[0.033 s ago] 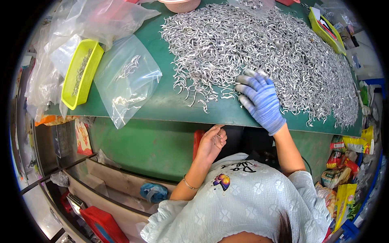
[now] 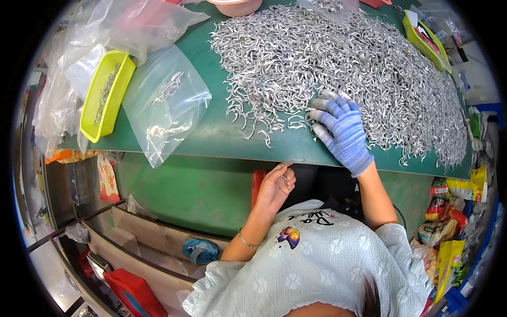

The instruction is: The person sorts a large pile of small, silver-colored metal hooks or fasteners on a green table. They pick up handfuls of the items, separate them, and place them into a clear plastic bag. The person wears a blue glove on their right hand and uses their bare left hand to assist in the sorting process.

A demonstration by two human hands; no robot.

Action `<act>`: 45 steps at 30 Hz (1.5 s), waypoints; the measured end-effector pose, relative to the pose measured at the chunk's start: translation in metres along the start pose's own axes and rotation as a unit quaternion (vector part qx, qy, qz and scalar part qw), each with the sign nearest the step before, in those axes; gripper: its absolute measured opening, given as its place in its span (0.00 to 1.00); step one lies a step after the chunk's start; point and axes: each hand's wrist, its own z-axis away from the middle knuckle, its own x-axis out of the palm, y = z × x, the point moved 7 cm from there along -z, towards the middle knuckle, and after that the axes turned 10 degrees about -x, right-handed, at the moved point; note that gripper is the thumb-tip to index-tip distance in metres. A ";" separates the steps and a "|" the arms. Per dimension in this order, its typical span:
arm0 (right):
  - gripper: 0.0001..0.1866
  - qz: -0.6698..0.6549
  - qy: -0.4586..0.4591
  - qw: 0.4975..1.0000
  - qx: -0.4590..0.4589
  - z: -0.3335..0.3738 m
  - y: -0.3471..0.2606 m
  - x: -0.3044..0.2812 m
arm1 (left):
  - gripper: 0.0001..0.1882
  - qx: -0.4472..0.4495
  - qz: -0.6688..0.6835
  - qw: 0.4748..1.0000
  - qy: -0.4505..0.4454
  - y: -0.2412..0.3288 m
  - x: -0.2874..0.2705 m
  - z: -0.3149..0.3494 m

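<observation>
A broad heap of small curved silvery metal pieces (image 2: 317, 58) covers much of the green table (image 2: 222, 140). At the heap's near edge rests my right hand (image 2: 340, 132), in a blue knitted glove with pale fingertips. Its fingers are stretched out and slightly apart, touching the pieces, with nothing gripped. My left hand (image 2: 275, 185) is bare and held palm up just below the table's front edge. Its fingers curl closed around what looks like a curved metal piece (image 2: 282, 180), mostly hidden by them.
On the left, a clear plastic bag (image 2: 174, 124) with some metal pieces lies beside a yellow-green basket (image 2: 117, 84) holding more. Loose plastic bags (image 2: 100, 31) are behind. Another basket (image 2: 428, 42) with tools stands far right. A pink bowl (image 2: 236, 6) sits at the back.
My gloved right hand has shifted very slightly at the edge of the heap. My left hand stays where it was.
</observation>
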 end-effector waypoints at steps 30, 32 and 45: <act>0.19 -0.083 0.027 0.996 -0.023 -0.033 -0.027 0.021 | 0.09 0.014 -0.010 1.000 0.003 -0.003 0.000 -0.001; 0.12 -0.080 0.069 0.994 -0.012 -0.027 -0.020 0.012 | 0.09 0.027 -0.015 0.999 0.013 -0.001 -0.003 0.000; 0.12 0.009 0.226 0.962 0.155 -0.007 0.030 -0.027 | 0.09 0.026 0.008 0.999 0.020 0.001 -0.005 0.000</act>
